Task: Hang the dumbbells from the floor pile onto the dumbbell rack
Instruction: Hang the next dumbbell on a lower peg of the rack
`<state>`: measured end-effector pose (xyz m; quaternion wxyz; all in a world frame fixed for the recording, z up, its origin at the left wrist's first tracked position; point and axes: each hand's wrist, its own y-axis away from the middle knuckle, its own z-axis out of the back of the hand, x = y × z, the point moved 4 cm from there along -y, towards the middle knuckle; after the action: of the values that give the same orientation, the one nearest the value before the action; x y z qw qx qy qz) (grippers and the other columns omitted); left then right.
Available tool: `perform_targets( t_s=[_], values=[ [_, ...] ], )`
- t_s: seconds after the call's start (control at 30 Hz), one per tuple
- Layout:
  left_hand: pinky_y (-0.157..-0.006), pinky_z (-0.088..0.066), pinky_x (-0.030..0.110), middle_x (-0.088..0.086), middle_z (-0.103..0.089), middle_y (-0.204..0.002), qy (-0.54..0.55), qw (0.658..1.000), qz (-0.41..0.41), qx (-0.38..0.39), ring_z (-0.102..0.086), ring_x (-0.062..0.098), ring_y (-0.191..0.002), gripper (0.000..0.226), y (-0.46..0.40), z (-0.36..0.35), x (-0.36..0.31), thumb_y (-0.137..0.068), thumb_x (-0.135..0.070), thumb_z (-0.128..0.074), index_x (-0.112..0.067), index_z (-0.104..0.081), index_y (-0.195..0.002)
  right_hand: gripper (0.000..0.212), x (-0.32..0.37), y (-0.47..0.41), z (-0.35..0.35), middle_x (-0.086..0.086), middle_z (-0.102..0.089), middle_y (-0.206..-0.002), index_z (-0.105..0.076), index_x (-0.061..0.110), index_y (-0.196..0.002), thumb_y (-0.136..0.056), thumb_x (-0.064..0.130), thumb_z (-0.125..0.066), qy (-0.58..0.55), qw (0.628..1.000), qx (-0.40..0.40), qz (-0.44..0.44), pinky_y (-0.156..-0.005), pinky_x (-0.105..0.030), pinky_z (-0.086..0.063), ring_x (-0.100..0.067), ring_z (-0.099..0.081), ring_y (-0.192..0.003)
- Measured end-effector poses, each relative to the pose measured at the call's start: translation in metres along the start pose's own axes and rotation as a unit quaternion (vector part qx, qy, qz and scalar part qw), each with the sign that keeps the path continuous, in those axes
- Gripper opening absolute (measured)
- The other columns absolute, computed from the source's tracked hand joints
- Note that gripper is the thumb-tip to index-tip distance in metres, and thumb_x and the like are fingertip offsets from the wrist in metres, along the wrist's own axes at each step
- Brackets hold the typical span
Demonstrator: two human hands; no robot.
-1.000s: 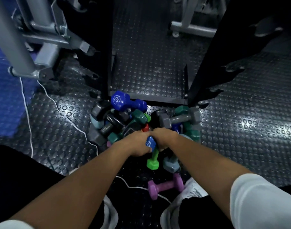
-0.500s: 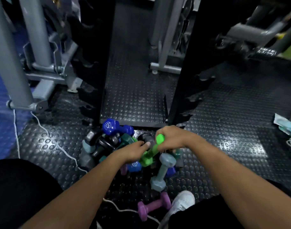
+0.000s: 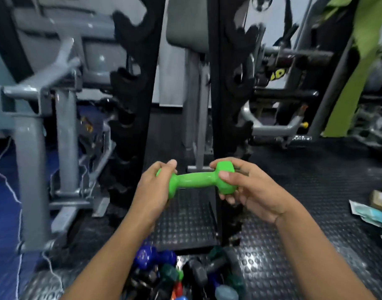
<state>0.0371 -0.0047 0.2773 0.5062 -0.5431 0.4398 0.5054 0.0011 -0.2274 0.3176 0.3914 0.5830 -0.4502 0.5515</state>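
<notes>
Pile (image 3: 181,276) of mixed dumbbells lay on the studded floor (image 3: 283,245) at bottom edge. Above it, left hand (image 3: 152,189) gripped one head of a green dumbbell (image 3: 196,180), right hand (image 3: 248,189) gripped the other, bar level in the air. Beyond stood the black rack (image 3: 220,94), notches blurred.

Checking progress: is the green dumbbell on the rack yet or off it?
Off. Left hand and right hand hold the green dumbbell level before the rack.
</notes>
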Motion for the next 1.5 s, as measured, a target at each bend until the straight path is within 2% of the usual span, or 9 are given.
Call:
perform_targets(
  t_s=[0.27,0.47,0.67,0.8,0.87,0.97,1.1,1.27,1.5],
  values=[
    [-0.061,-0.036,0.041,-0.003,-0.052,-0.061,0.000,0.992,-0.130,0.006,-0.050,0.023,-0.062,0.044,-0.020,-0.019,-0.149,-0.082,-0.058,-0.057,-0.015,-0.067,-0.079,0.082,0.117,0.031,-0.003,-0.023,-0.069,-0.123,-0.069,0.008,-0.134,-0.063,0.033,-0.101,-0.085,0.986,0.018,0.143,-0.070,-0.029,-0.061,-0.033,-0.072,-0.087],
    [-0.059,-0.037,0.037,0.001,-0.058,-0.062,0.011,0.975,-0.219,0.040,-0.051,0.021,-0.059,0.050,-0.034,-0.043,-0.238,-0.084,-0.058,-0.054,-0.011,-0.071,-0.079,0.078,0.183,0.053,-0.002,-0.029,-0.064,-0.138,-0.068,0.004,-0.134,-0.067,0.028,-0.100,-0.113,0.978,0.048,0.169,-0.078,-0.035,-0.065,-0.043,-0.074,-0.096],
    [-0.046,-0.039,0.026,0.006,-0.065,-0.068,0.030,0.972,-0.224,0.065,-0.058,0.024,-0.055,0.050,-0.042,-0.072,-0.289,-0.097,-0.053,-0.057,-0.007,-0.072,-0.086,0.083,0.214,0.067,-0.005,-0.033,-0.069,-0.127,-0.073,0.000,-0.124,-0.053,0.027,-0.106,-0.153,0.967,0.007,0.204,-0.071,-0.035,-0.066,-0.045,-0.076,-0.094],
    [-0.047,-0.051,0.029,0.011,-0.075,-0.083,0.023,0.973,-0.225,0.049,-0.071,0.028,-0.061,0.060,-0.048,-0.090,-0.299,-0.105,-0.062,-0.048,-0.009,-0.072,-0.091,0.053,0.216,0.069,-0.004,-0.032,-0.068,-0.129,-0.067,-0.007,-0.126,-0.082,0.017,-0.083,-0.203,0.946,-0.032,0.250,-0.074,-0.037,-0.066,-0.045,-0.075,-0.098],
    [-0.059,-0.064,0.038,0.011,-0.078,-0.092,0.033,0.971,-0.230,0.051,-0.077,0.028,-0.075,0.069,-0.051,-0.100,-0.298,-0.099,-0.073,-0.046,-0.010,-0.074,-0.096,0.045,0.216,0.068,-0.005,-0.032,-0.067,-0.131,-0.062,-0.009,-0.129,-0.088,0.008,-0.065,-0.217,0.936,-0.053,0.270,-0.077,-0.040,-0.066,-0.046,-0.071,-0.106],
    [-0.082,-0.066,0.053,0.005,-0.080,-0.097,0.052,0.971,-0.228,0.057,-0.078,0.027,-0.093,0.068,-0.064,-0.111,-0.286,-0.082,-0.084,-0.047,-0.023,-0.075,-0.095,0.047,0.214,0.062,-0.002,-0.033,-0.064,-0.135,-0.057,-0.009,-0.134,-0.089,0.005,-0.063,-0.223,0.925,-0.087,0.297,-0.087,-0.045,-0.065,-0.051,-0.063,-0.124],
    [-0.099,-0.059,0.047,-0.005,-0.076,-0.099,0.031,0.971,-0.237,0.024,-0.073,0.020,-0.101,0.026,-0.076,-0.110,-0.277,-0.093,-0.049,-0.061,-0.028,-0.072,-0.106,0.046,0.216,0.048,0.009,-0.028,-0.069,-0.129,-0.058,-0.001,-0.130,-0.086,0.005,-0.070,-0.206,0.910,-0.148,0.328,-0.083,-0.040,-0.065,-0.052,-0.067,-0.118],
    [-0.098,-0.045,0.029,-0.016,-0.062,-0.104,0.009,0.972,-0.234,-0.034,-0.062,0.014,-0.110,0.032,-0.084,-0.094,-0.272,-0.107,-0.029,-0.059,-0.019,-0.061,-0.138,0.053,0.220,0.027,0.026,-0.026,-0.069,-0.126,-0.059,0.002,-0.130,-0.081,0.010,-0.075,-0.172,0.893,-0.218,0.354,-0.084,-0.037,-0.065,-0.041,-0.073,-0.113],
    [-0.109,-0.044,0.031,-0.011,-0.057,-0.125,-0.053,0.963,-0.262,-0.023,-0.058,0.020,-0.130,0.047,-0.097,-0.103,-0.269,-0.109,-0.026,-0.056,-0.021,-0.049,-0.156,0.034,0.223,-0.024,0.049,-0.013,-0.076,-0.117,-0.060,0.010,-0.127,-0.095,0.005,-0.071,-0.129,0.893,-0.266,0.338,-0.096,-0.044,-0.061,-0.027,-0.075,-0.108]
  ],
)
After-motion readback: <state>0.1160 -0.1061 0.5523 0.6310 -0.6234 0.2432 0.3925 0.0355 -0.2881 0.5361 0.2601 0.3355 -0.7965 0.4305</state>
